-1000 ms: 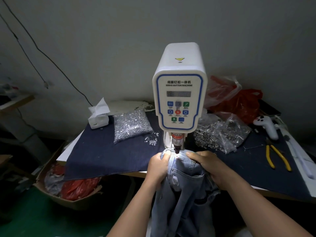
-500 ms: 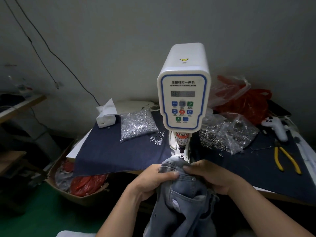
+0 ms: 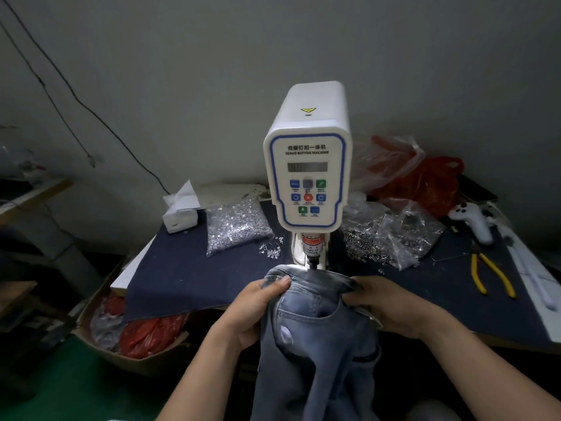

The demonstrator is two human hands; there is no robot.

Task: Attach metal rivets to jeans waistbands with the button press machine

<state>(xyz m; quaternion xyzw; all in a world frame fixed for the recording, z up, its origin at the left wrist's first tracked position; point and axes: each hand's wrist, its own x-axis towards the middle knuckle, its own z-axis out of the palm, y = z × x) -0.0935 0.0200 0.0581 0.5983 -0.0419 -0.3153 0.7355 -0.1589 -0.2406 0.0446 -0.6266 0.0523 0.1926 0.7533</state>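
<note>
A white servo button press machine (image 3: 308,165) stands at the middle of the table, its punch head (image 3: 311,253) pointing down. Light blue jeans (image 3: 312,323) hang off the table's front edge, with the waistband (image 3: 315,279) stretched flat just below the punch. My left hand (image 3: 258,305) grips the waistband's left end, thumb on top. My right hand (image 3: 391,305) grips the right end. A front pocket faces up between my hands. The die under the fabric is hidden.
A clear bag of silver rivets (image 3: 236,227) lies left of the machine, loose ones (image 3: 271,249) beside it. More bags of metal parts (image 3: 391,238) lie to the right, with yellow pliers (image 3: 491,276), a white controller (image 3: 473,218) and a tissue box (image 3: 180,214). A cardboard box (image 3: 133,332) sits on the floor.
My hands have moved apart along the waistband, spreading it flat under the punch. The jeans were bunched between my hands before.
</note>
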